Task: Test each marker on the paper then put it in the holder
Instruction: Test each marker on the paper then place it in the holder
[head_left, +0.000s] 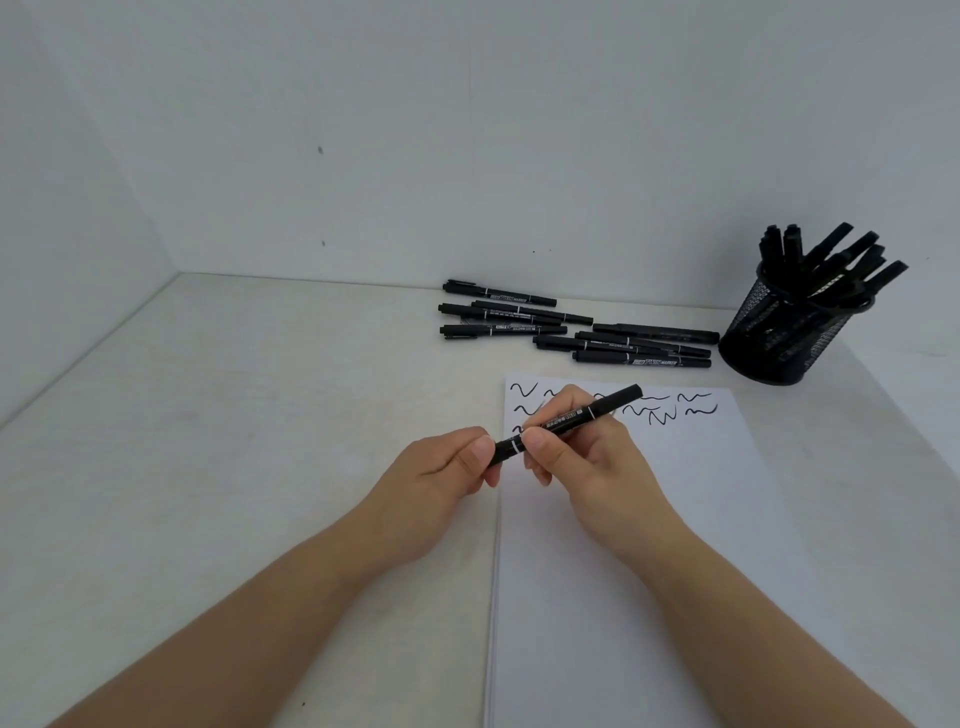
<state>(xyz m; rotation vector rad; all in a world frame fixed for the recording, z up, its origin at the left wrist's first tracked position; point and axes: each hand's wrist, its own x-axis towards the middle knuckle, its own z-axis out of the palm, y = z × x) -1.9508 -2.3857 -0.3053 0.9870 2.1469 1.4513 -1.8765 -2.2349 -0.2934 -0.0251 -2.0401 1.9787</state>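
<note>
A black marker sits just right of the frame's centre, held between both hands above the upper left part of the paper. It slants from lower left up to upper right. The left hand pinches the marker's lower left end between thumb and curled fingers. The right hand grips the barrel just beside it, thumb on top and fingers wrapped beneath. Whether the cap is on or partly off cannot be told.

The white paper lies on the counter and runs from mid-frame down to the bottom edge, right of centre. Black squiggles line its top edge, some hidden behind the right hand.

Above the paper, in the upper middle of the frame, a loose group of black markers lies flat on the counter, mostly parallel. At the upper right, just beside that group, stands a black mesh holder with several markers upright inside, leaning outward.
</note>
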